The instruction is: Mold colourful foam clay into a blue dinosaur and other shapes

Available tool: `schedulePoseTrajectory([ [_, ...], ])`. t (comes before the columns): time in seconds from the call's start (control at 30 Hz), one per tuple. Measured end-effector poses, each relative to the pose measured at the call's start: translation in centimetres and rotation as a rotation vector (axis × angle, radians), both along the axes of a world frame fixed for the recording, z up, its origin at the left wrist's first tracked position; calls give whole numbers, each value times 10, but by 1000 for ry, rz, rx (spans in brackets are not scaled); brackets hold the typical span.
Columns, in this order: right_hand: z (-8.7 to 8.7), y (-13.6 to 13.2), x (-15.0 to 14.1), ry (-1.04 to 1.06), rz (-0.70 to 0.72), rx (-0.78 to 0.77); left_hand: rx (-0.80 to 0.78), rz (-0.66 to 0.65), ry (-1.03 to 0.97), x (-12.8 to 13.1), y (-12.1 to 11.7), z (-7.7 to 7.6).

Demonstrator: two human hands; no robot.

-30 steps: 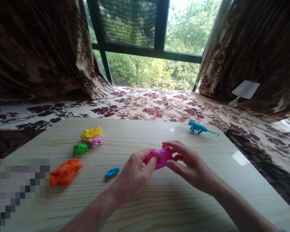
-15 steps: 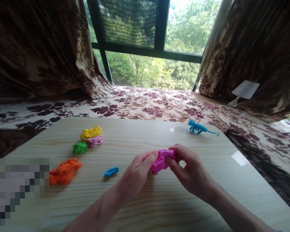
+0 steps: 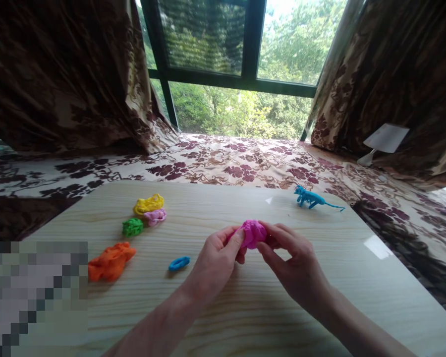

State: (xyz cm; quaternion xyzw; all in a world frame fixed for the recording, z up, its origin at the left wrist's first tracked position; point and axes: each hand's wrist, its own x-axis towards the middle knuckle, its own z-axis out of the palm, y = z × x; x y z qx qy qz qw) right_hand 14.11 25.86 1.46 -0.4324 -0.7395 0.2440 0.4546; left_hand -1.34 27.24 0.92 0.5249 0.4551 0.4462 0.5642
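A lump of bright pink modelling clay (image 3: pixel 253 234) is held just over the table between both hands. My left hand (image 3: pixel 221 253) grips its left side, thumb on top and fingers curled beneath. On the opposite side, my right hand (image 3: pixel 288 248) pinches the clay's edge between thumb and fingers. The surface facing me looks creased and folded; its underside is hidden by the fingers. Left of my left hand lies a small blue clay loop (image 3: pixel 179 263).
Orange clay (image 3: pixel 111 262), green clay (image 3: pixel 133 227), yellow clay (image 3: pixel 148 204) and pale pink clay (image 3: pixel 155 217) lie on the left of the wooden table (image 3: pixel 208 203). A blue clay animal figure (image 3: pixel 312 198) stands at the back right. A white lamp (image 3: pixel 385 138) stands beyond.
The pink clay has been turned between the hands and now looks rounder and more compact. Everything on the table appears shifted slightly right as the view moves.
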Motion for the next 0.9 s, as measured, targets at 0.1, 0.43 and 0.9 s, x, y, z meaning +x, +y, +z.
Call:
schedulePoseTrajectory([
  [0.1, 6, -9, -9, -137, 65, 98, -121, -5, -230, 4, -1, 1],
  [0.43, 12, -5, 1, -158, 85, 149, -187, -163, -452, 1, -6, 20],
  [0.9, 21, -1, 4, 123, 230, -305, -112, -94, -231, -3, -5, 14],
])
